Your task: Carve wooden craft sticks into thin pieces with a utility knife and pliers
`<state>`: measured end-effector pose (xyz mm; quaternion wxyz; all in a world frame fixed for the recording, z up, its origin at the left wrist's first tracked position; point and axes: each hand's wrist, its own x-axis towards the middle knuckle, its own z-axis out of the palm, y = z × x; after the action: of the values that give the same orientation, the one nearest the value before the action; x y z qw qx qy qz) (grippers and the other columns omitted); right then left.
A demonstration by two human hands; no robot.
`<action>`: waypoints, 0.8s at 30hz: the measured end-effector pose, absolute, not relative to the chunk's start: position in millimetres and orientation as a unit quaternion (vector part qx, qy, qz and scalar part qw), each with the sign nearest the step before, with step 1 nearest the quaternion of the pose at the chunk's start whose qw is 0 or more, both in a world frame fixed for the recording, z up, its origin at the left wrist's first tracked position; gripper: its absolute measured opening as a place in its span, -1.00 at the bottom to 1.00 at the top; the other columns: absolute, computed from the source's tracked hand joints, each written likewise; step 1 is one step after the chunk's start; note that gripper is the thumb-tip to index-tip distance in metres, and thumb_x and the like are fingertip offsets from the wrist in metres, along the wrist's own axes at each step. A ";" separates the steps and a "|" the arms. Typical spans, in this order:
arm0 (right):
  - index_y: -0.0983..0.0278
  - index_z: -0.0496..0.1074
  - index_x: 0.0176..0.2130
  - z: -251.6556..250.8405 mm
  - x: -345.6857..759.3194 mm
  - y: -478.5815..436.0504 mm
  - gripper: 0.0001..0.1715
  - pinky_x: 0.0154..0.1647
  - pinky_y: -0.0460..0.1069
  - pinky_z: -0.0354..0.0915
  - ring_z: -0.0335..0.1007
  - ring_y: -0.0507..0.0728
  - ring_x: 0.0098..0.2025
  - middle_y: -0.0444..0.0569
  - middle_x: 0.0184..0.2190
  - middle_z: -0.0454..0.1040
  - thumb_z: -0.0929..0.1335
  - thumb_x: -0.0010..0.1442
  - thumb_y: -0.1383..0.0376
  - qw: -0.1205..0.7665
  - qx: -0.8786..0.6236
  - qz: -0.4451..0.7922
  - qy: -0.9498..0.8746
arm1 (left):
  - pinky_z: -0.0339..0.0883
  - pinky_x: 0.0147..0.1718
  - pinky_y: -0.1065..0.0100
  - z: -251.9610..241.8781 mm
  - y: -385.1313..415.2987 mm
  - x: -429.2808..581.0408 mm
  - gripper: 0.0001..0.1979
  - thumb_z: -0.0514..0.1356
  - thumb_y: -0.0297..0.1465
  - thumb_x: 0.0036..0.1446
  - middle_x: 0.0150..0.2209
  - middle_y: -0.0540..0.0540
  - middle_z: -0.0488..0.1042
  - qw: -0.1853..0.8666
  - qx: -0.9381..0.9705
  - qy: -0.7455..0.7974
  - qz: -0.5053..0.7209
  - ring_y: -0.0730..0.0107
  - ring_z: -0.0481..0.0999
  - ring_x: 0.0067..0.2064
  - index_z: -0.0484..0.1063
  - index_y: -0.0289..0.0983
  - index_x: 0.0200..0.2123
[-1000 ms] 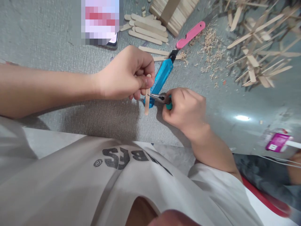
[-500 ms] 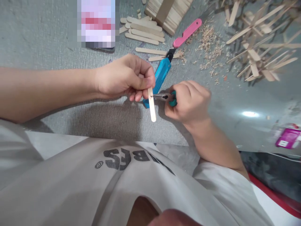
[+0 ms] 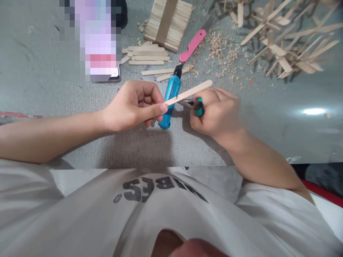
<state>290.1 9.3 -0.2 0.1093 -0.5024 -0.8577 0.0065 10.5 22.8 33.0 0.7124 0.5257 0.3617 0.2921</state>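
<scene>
My left hand [image 3: 140, 105] pinches one end of a wooden craft stick [image 3: 194, 89] between thumb and fingers. The stick slants up to the right, with a small dark mark or hole partway along it. My right hand [image 3: 218, 112] is closed around green-handled pliers [image 3: 198, 106], whose thin metal jaws reach to the stick near that mark. Whether the jaws grip the stick I cannot tell. Beneath the stick lies a blue utility knife [image 3: 171, 92] on the table. A pink-handled cutter [image 3: 193, 45] lies just beyond it.
Loose craft sticks [image 3: 148, 55] lie past my left hand, near a banded bundle of sticks [image 3: 168, 23]. Wood shavings [image 3: 221, 50] are scattered at the back. Assembled stick pieces [image 3: 281, 50] stand at the back right. A phone [image 3: 115, 75], mostly blurred out, lies back left.
The craft stick has swung from pointing down toward me to slanting up and right. My left hand has turned with it; the pliers stay close to the stick. The camera view has shifted.
</scene>
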 end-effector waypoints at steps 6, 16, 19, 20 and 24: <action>0.19 0.44 -0.21 7.2 282.8 0.0 -0.80 -0.28 0.14 0.21 0.53 0.32 -0.27 0.07 -0.36 0.59 0.37 0.10 0.27 0.091 -0.528 0.043 -0.844 | 0.24 -0.62 0.38 19.4 13.2 8.6 -0.73 0.45 -0.30 0.30 -0.51 -0.02 0.58 0.547 0.624 0.417 0.372 0.49 0.46 -0.55 0.47 -0.19 -0.38; 0.17 0.45 -0.15 19.2 282.3 1.5 -0.76 -0.31 0.13 0.21 0.52 0.32 -0.28 0.05 -0.33 0.60 0.36 0.13 0.28 0.076 -0.553 0.131 -0.819 | 0.21 -0.60 0.42 20.8 20.4 1.8 -0.81 0.44 -0.35 0.30 -0.49 0.05 0.58 0.468 0.678 0.393 0.409 0.58 0.42 -0.55 0.58 -0.19 -0.37; 0.16 0.46 -0.09 17.0 282.0 5.0 -0.71 -0.16 0.17 0.33 0.54 0.34 -0.11 0.09 -0.17 0.64 0.35 0.15 0.33 0.105 -0.539 0.123 -0.827 | 0.11 -0.71 0.39 28.1 22.5 6.1 -0.82 0.44 -0.30 0.31 -0.54 0.02 0.55 0.606 0.585 0.396 0.365 0.55 0.36 -0.65 0.60 -0.19 -0.35; 0.15 0.46 -0.09 16.0 282.0 5.7 -0.71 -0.13 0.17 0.35 0.54 0.34 -0.09 0.09 -0.14 0.64 0.35 0.15 0.33 0.108 -0.532 0.123 -0.830 | 0.10 -0.71 0.37 28.2 23.2 6.6 -0.81 0.43 -0.28 0.31 -0.55 0.01 0.52 0.624 0.571 0.396 0.357 0.54 0.34 -0.65 0.60 -0.19 -0.35; 0.16 0.44 -0.08 11.5 283.0 6.0 -0.71 -0.10 0.18 0.37 0.53 0.34 -0.09 0.10 -0.15 0.62 0.35 0.15 0.34 0.120 -0.509 0.122 -0.843 | 0.13 -0.63 0.35 24.4 24.9 4.8 -0.71 0.42 -0.15 0.36 -0.54 0.03 0.45 0.617 0.602 0.370 0.346 0.54 0.30 -0.57 0.55 -0.19 -0.32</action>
<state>283.0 6.0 11.5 0.1198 -0.5092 -0.8435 0.1224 4.8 24.9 24.4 0.6170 0.6019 0.3703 0.3465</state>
